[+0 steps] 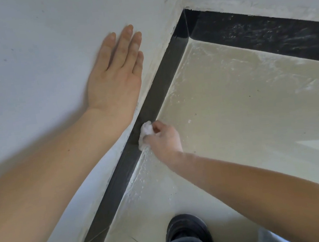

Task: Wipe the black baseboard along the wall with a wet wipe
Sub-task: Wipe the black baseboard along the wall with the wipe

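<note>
A black baseboard (162, 84) runs along the foot of the left wall to the room's corner, where a second black strip (264, 31) continues to the right. My right hand (163, 140) grips a crumpled white wet wipe (146, 131) and presses it against the baseboard about halfway along. My left hand (116, 73) lies flat on the white wall (24, 57) above the baseboard, fingers straight and together.
The pale tiled floor (245, 119) shows dusty white streaks near both baseboards. My dark shoe (187, 231) and trouser cuff stand on the floor at the bottom, close to the wall. The corner (186, 15) is at the upper right.
</note>
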A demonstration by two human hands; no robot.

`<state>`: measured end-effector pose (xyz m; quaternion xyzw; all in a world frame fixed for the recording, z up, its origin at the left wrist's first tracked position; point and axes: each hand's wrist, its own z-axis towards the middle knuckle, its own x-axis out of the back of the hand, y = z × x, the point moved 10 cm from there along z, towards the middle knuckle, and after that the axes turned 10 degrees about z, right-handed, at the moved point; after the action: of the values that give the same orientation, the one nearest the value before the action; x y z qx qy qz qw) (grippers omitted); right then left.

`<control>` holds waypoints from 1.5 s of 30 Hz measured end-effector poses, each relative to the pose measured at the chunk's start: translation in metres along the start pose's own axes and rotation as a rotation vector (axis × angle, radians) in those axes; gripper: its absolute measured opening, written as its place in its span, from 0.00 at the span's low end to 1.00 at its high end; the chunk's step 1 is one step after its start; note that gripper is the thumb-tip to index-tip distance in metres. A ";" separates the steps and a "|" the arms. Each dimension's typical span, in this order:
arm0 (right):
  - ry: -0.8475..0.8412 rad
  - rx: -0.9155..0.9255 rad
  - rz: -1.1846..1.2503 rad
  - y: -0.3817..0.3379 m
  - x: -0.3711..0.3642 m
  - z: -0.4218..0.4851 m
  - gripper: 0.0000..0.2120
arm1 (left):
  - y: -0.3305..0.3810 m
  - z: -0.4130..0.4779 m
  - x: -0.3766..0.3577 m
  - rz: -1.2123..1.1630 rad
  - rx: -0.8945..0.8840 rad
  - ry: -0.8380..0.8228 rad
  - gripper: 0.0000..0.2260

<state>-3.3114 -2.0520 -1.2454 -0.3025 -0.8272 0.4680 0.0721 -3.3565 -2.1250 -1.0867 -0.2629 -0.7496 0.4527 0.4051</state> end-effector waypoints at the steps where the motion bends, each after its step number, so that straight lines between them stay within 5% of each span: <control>1: -0.065 0.071 -0.068 -0.002 -0.010 -0.010 0.07 | 0.000 0.000 0.000 -0.006 0.001 -0.002 0.29; 4: -0.407 0.210 -0.439 0.005 -0.047 -0.034 0.07 | 0.000 0.000 0.000 -0.001 0.001 0.002 0.29; 6: -0.480 0.173 -0.533 0.014 -0.056 -0.040 0.08 | -0.002 -0.002 0.001 -0.001 -0.001 -0.002 0.29; 13: 0.079 -0.286 0.058 0.031 0.004 0.000 0.10 | -0.003 -0.004 0.001 -0.086 -0.022 -0.023 0.27; 17: 0.250 -0.215 0.317 0.014 0.022 0.005 0.02 | -0.004 -0.005 0.003 -0.124 -0.033 -0.033 0.26; 20: 0.088 -0.107 0.119 -0.001 0.000 -0.012 0.07 | -0.005 -0.006 0.004 -0.142 -0.039 -0.033 0.27; 25: -0.476 -0.056 -0.363 0.032 -0.073 -0.058 0.04 | -0.007 -0.009 0.004 -0.167 -0.035 -0.044 0.27; 28: -0.552 -0.177 -0.604 0.058 -0.078 -0.055 0.03 | -0.010 -0.014 0.004 -0.165 -0.035 -0.054 0.28; 37: -0.175 -0.651 0.345 0.071 -0.070 -0.030 0.07 | -0.004 -0.049 -0.008 -0.131 -0.066 -0.091 0.26; 45: 0.133 -0.292 0.720 -0.041 0.056 0.025 0.07 | -0.006 -0.023 0.004 -0.038 -0.077 -0.052 0.25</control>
<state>-3.3843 -2.0543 -1.2352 -0.6099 -0.7198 0.3200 -0.0869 -3.3398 -2.1138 -1.0743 -0.2519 -0.7817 0.4224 0.3835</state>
